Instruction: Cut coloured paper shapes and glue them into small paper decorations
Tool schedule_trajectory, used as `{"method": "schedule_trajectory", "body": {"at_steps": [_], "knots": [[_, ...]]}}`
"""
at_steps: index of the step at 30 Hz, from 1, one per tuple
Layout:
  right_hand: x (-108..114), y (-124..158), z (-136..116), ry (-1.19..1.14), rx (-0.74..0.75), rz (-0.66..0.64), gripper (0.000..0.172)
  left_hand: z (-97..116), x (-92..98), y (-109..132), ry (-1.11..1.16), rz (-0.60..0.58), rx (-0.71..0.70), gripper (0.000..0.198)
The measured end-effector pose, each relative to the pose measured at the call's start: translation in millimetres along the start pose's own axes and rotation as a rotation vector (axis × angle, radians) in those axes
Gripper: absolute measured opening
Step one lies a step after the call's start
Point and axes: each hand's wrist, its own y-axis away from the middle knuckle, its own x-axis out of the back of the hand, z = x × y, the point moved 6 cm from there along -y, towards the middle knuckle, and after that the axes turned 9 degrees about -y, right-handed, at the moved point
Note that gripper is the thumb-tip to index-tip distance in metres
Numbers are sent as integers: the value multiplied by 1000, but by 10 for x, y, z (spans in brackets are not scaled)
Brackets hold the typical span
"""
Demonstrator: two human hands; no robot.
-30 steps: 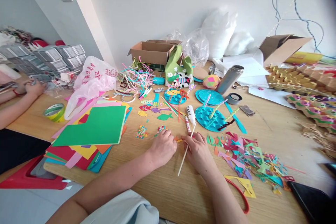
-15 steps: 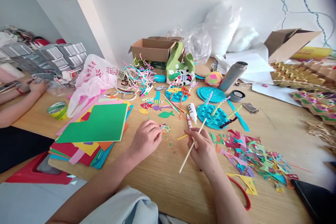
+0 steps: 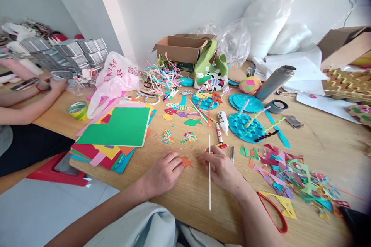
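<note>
My left hand rests on the wooden table, its fingertips pinched on a small orange paper star. My right hand is closed around a thin wooden stick that stands almost vertical in the picture. Two little heaps of coloured paper bits lie just beyond my hands. A glue bottle and a red-capped pen lie ahead of my right hand.
A stack of coloured paper topped by a green sheet lies at left. Paper scraps and red-handled scissors are at right. Blue plates, paper fish, a steel flask and boxes stand behind. Another person's hands work far left.
My left hand drew back from the paper-bit heap toward me and now pinches an orange star. The stick in my right hand swung from slanted to nearly vertical. The camera view shifted.
</note>
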Motion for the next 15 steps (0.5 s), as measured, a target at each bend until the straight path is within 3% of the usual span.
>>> {"method": "schedule_trajectory", "body": {"at_steps": [6,11,15], "knots": [[77,19,86,118,-35,144,26,13,-13,80,18,-34,27,22],[35,4,36,99,-8,101,26,41,-24,67,29,-51,25,24],[75,10,31,139,-46,152,27,59,-32,23,42,-44,26,25]]}}
